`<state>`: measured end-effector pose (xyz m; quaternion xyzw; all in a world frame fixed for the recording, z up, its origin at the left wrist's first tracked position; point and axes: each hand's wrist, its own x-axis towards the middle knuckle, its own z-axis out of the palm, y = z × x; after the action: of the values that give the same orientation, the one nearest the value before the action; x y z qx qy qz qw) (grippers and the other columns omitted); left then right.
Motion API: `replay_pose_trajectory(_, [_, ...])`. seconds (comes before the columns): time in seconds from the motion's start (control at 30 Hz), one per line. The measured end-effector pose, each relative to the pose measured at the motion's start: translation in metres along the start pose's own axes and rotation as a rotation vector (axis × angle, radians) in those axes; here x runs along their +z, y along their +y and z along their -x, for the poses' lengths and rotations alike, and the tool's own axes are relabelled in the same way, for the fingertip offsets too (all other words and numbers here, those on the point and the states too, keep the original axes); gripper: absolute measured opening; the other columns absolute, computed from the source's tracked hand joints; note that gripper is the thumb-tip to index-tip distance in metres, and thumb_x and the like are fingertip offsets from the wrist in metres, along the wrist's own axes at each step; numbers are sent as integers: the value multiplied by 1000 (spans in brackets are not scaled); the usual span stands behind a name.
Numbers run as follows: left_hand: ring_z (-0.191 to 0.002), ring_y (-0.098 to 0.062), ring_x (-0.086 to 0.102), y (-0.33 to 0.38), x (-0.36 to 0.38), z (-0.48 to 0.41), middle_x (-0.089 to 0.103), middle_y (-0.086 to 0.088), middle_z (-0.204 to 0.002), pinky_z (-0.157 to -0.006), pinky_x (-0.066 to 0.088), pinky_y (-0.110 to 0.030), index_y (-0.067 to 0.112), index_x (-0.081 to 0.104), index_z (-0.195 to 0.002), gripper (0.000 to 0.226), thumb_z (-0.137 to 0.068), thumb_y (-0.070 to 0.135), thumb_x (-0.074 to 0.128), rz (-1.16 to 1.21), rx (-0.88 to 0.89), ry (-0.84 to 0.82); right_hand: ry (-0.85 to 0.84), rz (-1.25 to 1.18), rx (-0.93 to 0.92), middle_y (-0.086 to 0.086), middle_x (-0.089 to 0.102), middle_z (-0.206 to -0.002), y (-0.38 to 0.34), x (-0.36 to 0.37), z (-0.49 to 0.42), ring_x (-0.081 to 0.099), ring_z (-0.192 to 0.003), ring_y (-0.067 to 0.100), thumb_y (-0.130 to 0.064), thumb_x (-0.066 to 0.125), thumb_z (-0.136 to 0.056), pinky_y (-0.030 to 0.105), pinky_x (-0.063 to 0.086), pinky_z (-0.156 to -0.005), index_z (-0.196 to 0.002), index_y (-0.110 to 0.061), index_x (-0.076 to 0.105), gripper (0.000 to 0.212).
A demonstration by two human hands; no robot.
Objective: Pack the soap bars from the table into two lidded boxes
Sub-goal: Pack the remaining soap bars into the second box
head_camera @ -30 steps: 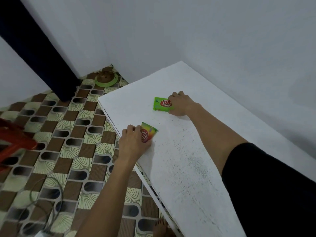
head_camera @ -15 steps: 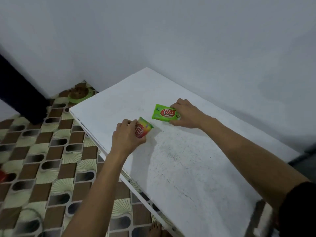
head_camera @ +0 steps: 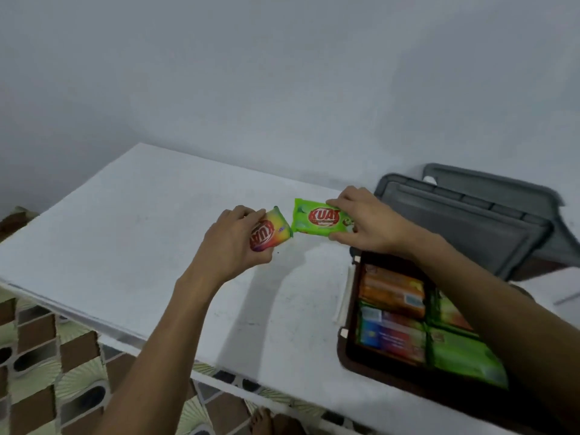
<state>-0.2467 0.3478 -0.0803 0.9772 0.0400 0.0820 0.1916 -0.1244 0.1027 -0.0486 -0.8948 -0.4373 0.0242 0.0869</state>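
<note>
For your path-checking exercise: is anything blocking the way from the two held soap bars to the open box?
Nothing visible on the table between. The left hand holds the rainbow bar, the right hand the green bar; the open box is partly crossed by the right forearm.

Grey wall (head_camera: 282, 73), floor (head_camera: 37, 387) (patterned tiles).

Illumination is soft, cool and moderately dim. Faint, diffuse forearm shadows fall on the white speckled surface (head_camera: 131, 233) toward the viewer, indicating a source ahead and above. No glare is present. Motion blur softens the packed wrappers in the dark brown open box (head_camera: 350, 346) and the patterned tiled floor (head_camera: 40, 372). Wide-angle distortion bends the frame edges.
</note>
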Motion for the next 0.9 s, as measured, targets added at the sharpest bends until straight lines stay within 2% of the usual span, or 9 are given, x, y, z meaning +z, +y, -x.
replay_pose_trajectory(0.07, [-110,-19,47,26,4,-2,52,4,-126,-83,45,-32,23,45,-140,75,-72,43,72,4,88,-33,32,-10,59,7,49,-117,13,-6,36,45,-106,24,-53,60,-82,38,42,-93,-137,-12,47,70])
replay_pose_trajectory(0.17, [-109,-16,47,63,12,-2,51,6,-128,-83,43,-27,24,44,-141,75,-73,43,71,22,218,-83,74,-19,103,6,50,-115,28,-12,92,45,-104,22,-45,67,-84,35,42,-91,-138,-10,47,68])
replay_pose_trajectory(0.4, [-118,-10,40,136,37,6,43,6,-137,-95,41,-24,27,34,-146,81,-77,49,70,22,477,-275,65,-10,247,2,48,-118,38,-12,201,46,-104,18,-54,54,-83,29,42,-92,-141,-13,45,72])
replay_pose_trajectory(0.63, [-124,-8,35,180,70,20,36,9,-142,-100,39,-23,31,26,-148,84,-79,55,66,-50,621,-426,21,-39,309,-2,43,-124,44,13,267,41,-109,15,-51,58,-85,29,45,-95,-142,-20,41,67])
replay_pose_trajectory(0.77, [-134,-13,30,190,87,27,34,6,-147,-112,29,-29,29,27,-149,83,-80,54,64,-134,689,-473,-15,-49,311,-3,39,-130,46,27,285,37,-113,14,-47,59,-88,26,41,-99,-144,-26,37,64])
replay_pose_trajectory(0.9, [-134,-16,31,189,100,31,34,4,-147,-114,29,-34,27,28,-148,82,-80,53,65,-223,686,-490,-52,0,310,0,39,-135,47,36,290,35,-117,15,-43,60,-89,27,40,-102,-145,-24,35,64])
